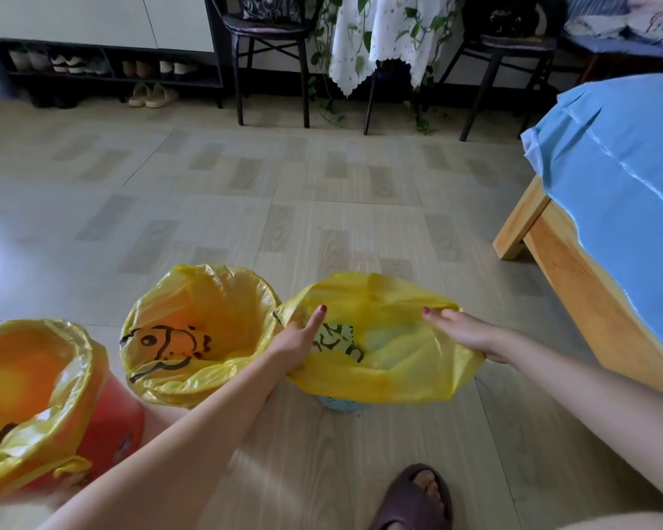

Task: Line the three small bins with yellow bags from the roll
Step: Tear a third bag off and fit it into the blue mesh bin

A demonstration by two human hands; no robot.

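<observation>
Three small bins stand in a row on the floor. The left orange-red bin [108, 426] and the middle bin both carry a yellow bag [203, 300] folded over the rim; the middle bag shows a fish drawing. The right, pale blue bin [339, 404] is mostly hidden under a third yellow bag [383, 380] spread over its mouth. My left hand [297, 338] grips this bag's left edge with one finger stretched out. My right hand [464, 332] holds its right edge. The roll is not in view.
A wooden bed frame [540, 231] with a blue sheet stands at the right. Black chairs [268, 44], a draped table with trailing plants and a shoe rack line the far wall. My slippered foot [414, 499] rests on the floor near the bottom edge.
</observation>
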